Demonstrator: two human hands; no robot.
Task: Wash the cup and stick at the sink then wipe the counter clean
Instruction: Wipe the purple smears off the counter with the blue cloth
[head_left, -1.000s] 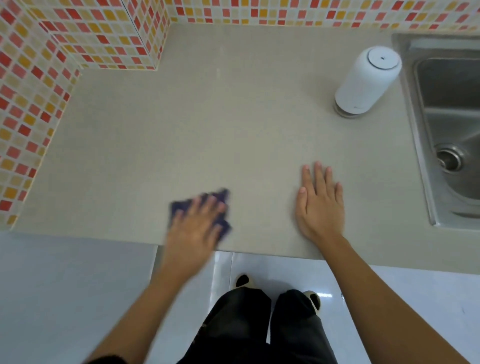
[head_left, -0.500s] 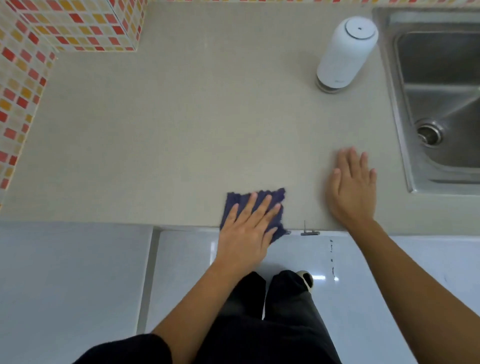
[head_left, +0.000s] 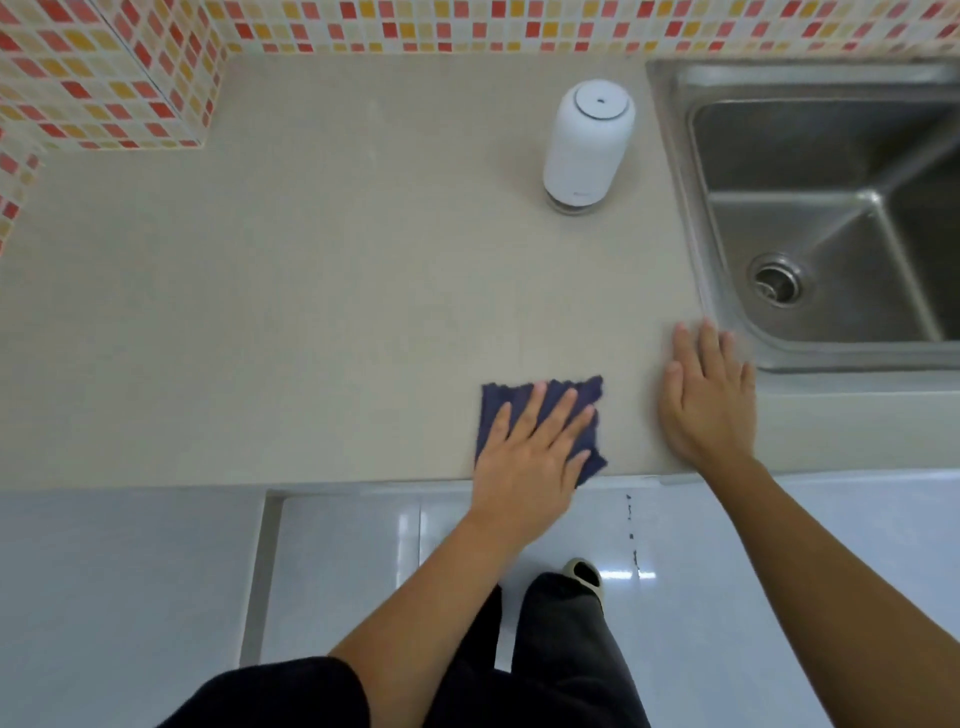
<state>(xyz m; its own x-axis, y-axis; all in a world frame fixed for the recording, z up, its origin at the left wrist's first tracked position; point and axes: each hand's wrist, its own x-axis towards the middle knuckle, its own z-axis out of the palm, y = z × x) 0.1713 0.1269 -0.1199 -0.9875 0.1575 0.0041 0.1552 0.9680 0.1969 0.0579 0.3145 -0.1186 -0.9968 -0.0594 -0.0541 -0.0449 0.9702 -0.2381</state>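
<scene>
Near the front edge of the counter, the left hand is pressing a dark blue cloth flat. Its fingers are lying straight and spread, pointing away and a little to the right; it is not clenching the cloth, only pushing it down. Just beside it, the right hand is resting flat on the bare surface and grasping nothing, between the cloth and the rim of the sink. By my judgement, most of the counter is lying to the left of the cloth and farther back, so the left hand is the one placed to sweep there. A white cylinder is standing farther back, near the sink.
</scene>
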